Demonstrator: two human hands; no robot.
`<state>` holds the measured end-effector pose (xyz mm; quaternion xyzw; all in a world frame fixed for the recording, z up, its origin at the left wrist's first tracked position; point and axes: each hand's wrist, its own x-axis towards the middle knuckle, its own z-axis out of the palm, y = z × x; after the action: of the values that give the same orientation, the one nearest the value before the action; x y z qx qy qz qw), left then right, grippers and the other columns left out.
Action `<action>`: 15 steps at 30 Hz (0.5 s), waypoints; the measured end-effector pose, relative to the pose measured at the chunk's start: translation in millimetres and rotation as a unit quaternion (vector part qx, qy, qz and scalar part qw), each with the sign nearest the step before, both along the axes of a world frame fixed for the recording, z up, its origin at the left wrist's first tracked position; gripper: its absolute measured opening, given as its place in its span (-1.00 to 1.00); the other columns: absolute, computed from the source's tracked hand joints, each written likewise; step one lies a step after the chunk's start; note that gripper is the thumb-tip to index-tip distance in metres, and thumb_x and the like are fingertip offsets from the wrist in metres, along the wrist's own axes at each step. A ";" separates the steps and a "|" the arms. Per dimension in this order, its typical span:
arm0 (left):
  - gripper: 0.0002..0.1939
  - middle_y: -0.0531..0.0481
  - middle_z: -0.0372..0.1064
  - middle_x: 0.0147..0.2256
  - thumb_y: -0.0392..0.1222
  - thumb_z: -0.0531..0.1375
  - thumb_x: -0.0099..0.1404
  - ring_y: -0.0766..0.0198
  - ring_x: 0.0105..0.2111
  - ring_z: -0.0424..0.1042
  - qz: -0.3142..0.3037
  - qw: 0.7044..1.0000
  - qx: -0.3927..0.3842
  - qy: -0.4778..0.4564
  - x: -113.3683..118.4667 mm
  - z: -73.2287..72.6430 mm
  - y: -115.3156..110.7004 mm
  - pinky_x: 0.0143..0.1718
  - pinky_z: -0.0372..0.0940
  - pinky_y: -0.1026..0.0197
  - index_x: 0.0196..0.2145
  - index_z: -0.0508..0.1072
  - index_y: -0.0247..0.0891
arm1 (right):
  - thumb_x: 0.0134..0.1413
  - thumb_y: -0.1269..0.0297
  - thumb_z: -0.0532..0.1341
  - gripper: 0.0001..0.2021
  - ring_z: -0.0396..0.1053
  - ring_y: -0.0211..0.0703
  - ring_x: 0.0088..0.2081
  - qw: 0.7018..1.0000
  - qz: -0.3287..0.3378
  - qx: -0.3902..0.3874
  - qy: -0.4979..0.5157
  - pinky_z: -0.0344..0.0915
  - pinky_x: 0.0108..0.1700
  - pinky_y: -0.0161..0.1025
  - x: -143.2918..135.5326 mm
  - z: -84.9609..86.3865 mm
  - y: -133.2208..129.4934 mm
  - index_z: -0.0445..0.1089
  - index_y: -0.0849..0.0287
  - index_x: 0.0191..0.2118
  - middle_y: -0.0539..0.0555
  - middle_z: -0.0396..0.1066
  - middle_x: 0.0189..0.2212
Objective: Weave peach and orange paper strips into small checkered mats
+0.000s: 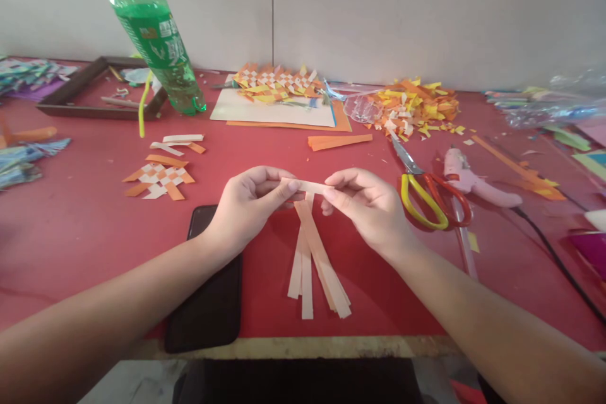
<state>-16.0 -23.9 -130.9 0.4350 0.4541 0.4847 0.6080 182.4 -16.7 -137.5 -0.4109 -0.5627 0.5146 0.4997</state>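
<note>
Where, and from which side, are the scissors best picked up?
The scissors are probably best taken by the handle loops, coming from the wearer's side: the loops lie nearer the wearer, while the blades point away, toward the paper scraps.

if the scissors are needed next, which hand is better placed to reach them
Probably the right hand: the scissors lie beside it, handles toward the person, while the left hand is farther. Both hands pinch the pale strip, though.
</note>
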 end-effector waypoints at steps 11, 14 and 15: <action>-0.74 -0.03 0.62 -0.36 -0.07 0.43 0.16 0.23 -0.29 0.63 0.009 1.000 -0.003 -0.020 1.2 0.8 0.0 -0.17 0.49 0.28 -0.32 0.51 -0.27 | 0.10 0.27 0.38 -0.90 0.49 -0.27 -0.48 1.000 0.001 0.007 0.020 0.51 -0.33 -0.23 2.8 -7.1 1.3 0.49 0.12 -0.27 -0.05 0.51 -0.49; -0.74 -0.04 0.62 -0.36 -0.07 0.43 0.16 0.21 -0.29 0.63 0.012 1.000 0.004 -0.021 1.0 -0.1 0.4 -0.15 0.50 0.24 -0.32 0.51 -0.27 | 0.09 0.28 0.39 -0.89 0.48 -0.27 -0.50 1.000 0.000 0.008 0.015 0.50 -0.35 -0.23 2.6 -6.0 1.2 0.49 0.12 -0.27 -0.06 0.50 -0.51; -0.75 -0.04 0.62 -0.36 -0.07 0.43 0.16 0.21 -0.29 0.63 0.013 1.000 0.006 -0.021 1.0 -0.4 0.5 -0.16 0.50 0.24 -0.33 0.51 -0.27 | 0.09 0.28 0.39 -0.89 0.48 -0.27 -0.50 1.000 0.000 0.008 0.016 0.50 -0.35 -0.23 2.4 -5.5 1.1 0.49 0.13 -0.27 -0.06 0.50 -0.52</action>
<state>-14.9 -23.4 -131.3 0.4225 0.4443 0.5043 0.6081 184.7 -15.6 -143.0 -0.3986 -0.5592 0.5164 0.5117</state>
